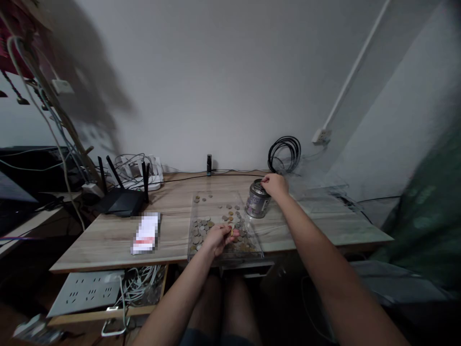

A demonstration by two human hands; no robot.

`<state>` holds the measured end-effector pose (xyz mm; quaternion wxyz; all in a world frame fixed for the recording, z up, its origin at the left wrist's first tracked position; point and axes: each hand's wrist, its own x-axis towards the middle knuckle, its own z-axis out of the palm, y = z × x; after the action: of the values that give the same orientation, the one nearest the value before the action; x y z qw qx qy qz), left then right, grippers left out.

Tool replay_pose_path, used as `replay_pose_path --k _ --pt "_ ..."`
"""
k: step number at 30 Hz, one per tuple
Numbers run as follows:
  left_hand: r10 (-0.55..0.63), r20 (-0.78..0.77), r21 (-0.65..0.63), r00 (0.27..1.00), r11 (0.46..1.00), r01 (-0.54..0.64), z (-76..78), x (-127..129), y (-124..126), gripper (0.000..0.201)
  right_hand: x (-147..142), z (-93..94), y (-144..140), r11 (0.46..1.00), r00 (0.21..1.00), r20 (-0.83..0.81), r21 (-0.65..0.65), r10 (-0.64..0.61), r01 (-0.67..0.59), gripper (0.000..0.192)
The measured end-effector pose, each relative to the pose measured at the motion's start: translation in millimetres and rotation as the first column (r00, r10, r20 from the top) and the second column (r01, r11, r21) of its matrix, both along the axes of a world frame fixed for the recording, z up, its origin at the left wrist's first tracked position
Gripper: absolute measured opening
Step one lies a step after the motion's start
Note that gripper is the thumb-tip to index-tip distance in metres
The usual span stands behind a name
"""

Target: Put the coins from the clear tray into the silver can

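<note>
My left hand (219,238) is cupped above a clear plastic tray (190,242), its fingers curled around gold-coloured coins (231,232). Beneath and around it, many silver and gold coins (202,230) lie spread in the tray. A round, dark metal tin (257,204) with a patterned side stands upright at the tray's right side. My right hand (276,185) is at the tin's top, thumb and fingers pinched together by the lid. Whatever is between those fingertips is too small to make out.
Left of the tray lies a phone (147,233) with a blurred screen. Behind it stand a black router (124,202) and white routers with cables. A small black bottle (209,165) and a coiled black cable (284,154) are by the wall. An open drawer (86,290) holds a power strip.
</note>
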<state>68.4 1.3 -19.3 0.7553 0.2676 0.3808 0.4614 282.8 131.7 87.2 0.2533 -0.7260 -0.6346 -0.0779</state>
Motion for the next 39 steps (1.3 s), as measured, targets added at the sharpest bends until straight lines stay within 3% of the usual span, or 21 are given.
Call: replay_pose_path --k 2,4,6,7,8,9,11,12,14,17,19,21,24,27,29,31,33,35,37,39 --pt "0.007 -0.034 0.028 0.999 1.0 -0.006 -1.0 0 1 0.01 -4 0.5 0 1.0 0.998 0.055 -0.003 -0.017 0.017 0.018" --pt "0.017 -0.053 0.071 0.998 0.997 -0.013 -2.3 0 1 0.016 -17 -3.3 -13 0.995 0.997 0.076 0.094 0.019 -0.026 0.024" --pt "0.039 -0.041 0.095 0.998 0.995 -0.035 -4.1 0 3 0.022 -38 -14.4 -36 0.973 0.983 0.055 0.142 0.175 -0.181 0.029" --pt "0.052 -0.026 0.098 0.998 0.994 -0.049 -5.2 0 3 0.023 -50 -23.2 -50 0.949 0.955 0.026 0.102 0.297 -0.298 0.029" --pt "0.065 -0.011 0.096 0.998 0.993 -0.064 -6.4 0 4 0.024 -61 -33.8 -63 0.902 0.902 -0.029 0.001 0.432 -0.432 0.028" --pt "0.076 0.0 0.091 0.997 0.993 -0.076 -7.6 0 4 0.024 -72 -45.4 -75 0.819 0.827 -0.102 -0.115 0.553 -0.562 0.026" --pt "0.085 0.009 0.084 0.996 0.993 -0.085 -9.9 0 6 0.021 -88 -67.5 -93 0.696 0.727 -0.22 -0.211 0.65 -0.686 0.025" --pt "0.078 0.011 0.077 0.997 0.994 -0.078 -10.6 0 6 0.02 -92 -75.9 -99 0.68 0.712 -0.25 -0.212 0.656 -0.701 0.024" --pt "0.042 0.032 0.046 0.999 0.998 -0.043 -10.9 0 6 0.015 -94 -82.9 -101 0.706 0.727 -0.251 -0.185 0.639 -0.684 0.021" --pt "-0.014 0.094 -0.003 0.995 1.0 0.014 -7.8 -2 5 0.011 -80 -66.6 -87 0.787 0.795 -0.183 -0.13 0.579 -0.603 0.019" --pt "-0.035 0.109 -0.016 0.993 0.999 0.037 -4.3 -2 2 0.018 -62 -43.9 -70 0.907 0.9 -0.125 0.01 0.418 -0.42 0.023" --pt "-0.05 0.095 -0.021 0.994 0.998 0.053 -0.9 -1 0 0.026 -40 -22.2 -48 0.972 0.977 -0.114 0.169 0.183 -0.162 0.027" --pt "-0.053 0.061 -0.022 0.997 0.998 0.054 2.1 0 -1 0.029 -14 -5.8 -14 0.987 0.993 -0.11 0.152 -0.044 0.06 0.028" --pt "-0.024 0.047 -0.022 0.999 0.999 0.025 2.3 0 -1 0.021 -4 -6.2 4 0.992 0.991 -0.05 0.022 -0.121 0.122 0.025" --pt "-0.007 0.043 -0.019 0.999 1.0 0.008 1.2 0 0 0.016 -9 -7.7 2 0.993 0.994 0.002 0.029 -0.11 0.11 0.028" --pt "0.011 0.041 -0.014 0.999 1.0 -0.01 -0.2 0 0 0.012 -20 -9.0 -12 0.99 0.998 0.043 0.135 -0.051 0.045 0.032" --pt "0.036 0.044 -0.009 0.998 0.999 -0.035 -1.7 0 1 0.011 -36 -14.6 -34 0.973 0.994 0.057 0.207 0.095 -0.105 0.033" --pt "0.062 0.055 0.002 0.997 0.998 -0.062 -2.9 1 2 0.01 -55 -28.2 -59 0.93 0.935 0.003 0.094 0.356 -0.354 0.03" --pt "0.08 0.061 0.016 0.995 0.997 -0.081 -3.8 1 3 0.009 -71 -48.9 -80 0.788 0.791 -0.205 -0.114 0.577 -0.605 0.028" --pt "0.089 0.058 0.032 0.994 0.995 -0.091 -4.6 2 4 0.008 -82 -70.0 -93 0.629 0.633 -0.472 -0.192 0.613 -0.753 0.03"
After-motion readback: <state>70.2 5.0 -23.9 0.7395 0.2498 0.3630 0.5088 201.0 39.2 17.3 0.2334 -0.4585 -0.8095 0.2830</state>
